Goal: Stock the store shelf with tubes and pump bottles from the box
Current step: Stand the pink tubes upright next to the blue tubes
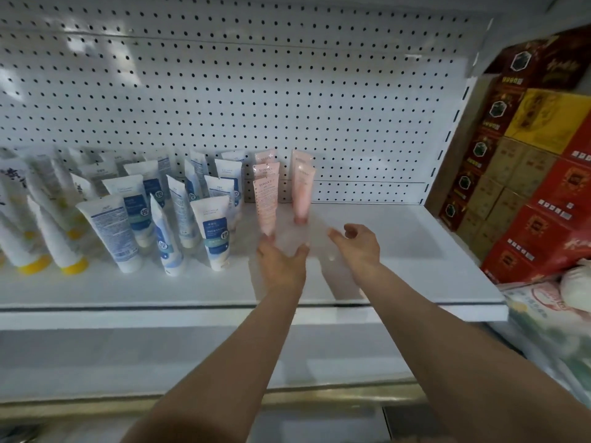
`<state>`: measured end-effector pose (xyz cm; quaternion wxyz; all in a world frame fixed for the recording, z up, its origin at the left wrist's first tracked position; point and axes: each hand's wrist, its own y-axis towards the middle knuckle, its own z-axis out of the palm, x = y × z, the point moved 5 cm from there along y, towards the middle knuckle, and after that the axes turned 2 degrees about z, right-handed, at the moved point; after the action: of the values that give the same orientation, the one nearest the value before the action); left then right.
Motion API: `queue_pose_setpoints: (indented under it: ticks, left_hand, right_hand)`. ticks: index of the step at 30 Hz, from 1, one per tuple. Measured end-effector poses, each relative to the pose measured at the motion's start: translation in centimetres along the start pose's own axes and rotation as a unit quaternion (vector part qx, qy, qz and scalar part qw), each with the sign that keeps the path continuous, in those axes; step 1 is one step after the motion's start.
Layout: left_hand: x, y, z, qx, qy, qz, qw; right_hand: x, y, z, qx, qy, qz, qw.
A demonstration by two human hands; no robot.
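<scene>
Pink tubes stand cap-down on the white shelf (pixel 415 251) in two short rows: a left row (pixel 267 199) and a right row (pixel 302 193). My left hand (pixel 281 263) is on the shelf just in front of them, fingers spread, its fingertips at the cap of the front tube of the left row and its thumb out to the right. My right hand (pixel 356 247) hovers beside it, fingers loosely curled and apart, holding nothing. The space between the hands is blurred. The box is out of view.
White-and-blue tubes (pixel 211 231) fill the shelf left of the pink ones, with yellow-capped tubes (pixel 48 241) at the far left. A pegboard panel (pixel 256 91) backs the shelf. Stacked red and yellow cartons (pixel 543 203) and plastic bags (pixel 563 302) stand at the right.
</scene>
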<state>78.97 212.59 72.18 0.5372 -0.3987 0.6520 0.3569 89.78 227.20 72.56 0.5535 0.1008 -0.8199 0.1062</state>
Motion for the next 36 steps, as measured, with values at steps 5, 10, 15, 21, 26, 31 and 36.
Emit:
queue_pose_setpoints:
  ticks: [5,10,15,21,26,31,36]
  left_hand:
    - [-1.4,-7.5,3.5,0.058,-0.060,0.002,0.997]
    - [-0.9,-14.1,7.6,0.104,-0.103,0.008,0.989]
    - [2.8,-20.4,11.4,0.141,-0.066,0.001,0.988]
    - [13.1,-27.6,15.1,0.249,0.024,-0.072,0.965]
    - [21.7,-31.8,16.4,0.321,0.140,-0.155,0.924]
    - [28.9,-34.9,18.1,0.418,0.184,-0.206,0.865]
    - [36.1,-36.5,20.6,0.443,0.245,-0.219,0.834]
  right_hand:
    - [-2.0,-4.1,-6.9,-0.047,0.025,-0.017,0.998]
    - [-5.4,-7.7,-13.4,-0.081,0.054,0.000,0.995]
    - [-10.6,-11.9,-18.9,-0.122,0.038,0.023,0.992]
    - [-23.2,-15.9,-22.0,-0.135,0.023,0.137,0.981]
    - [-37.5,-19.5,-22.6,-0.118,-0.015,0.310,0.943]
    - [-47.6,-24.2,-20.7,-0.107,-0.008,0.455,0.884]
    - [-54.4,-24.2,-17.7,-0.096,-0.026,0.522,0.847]
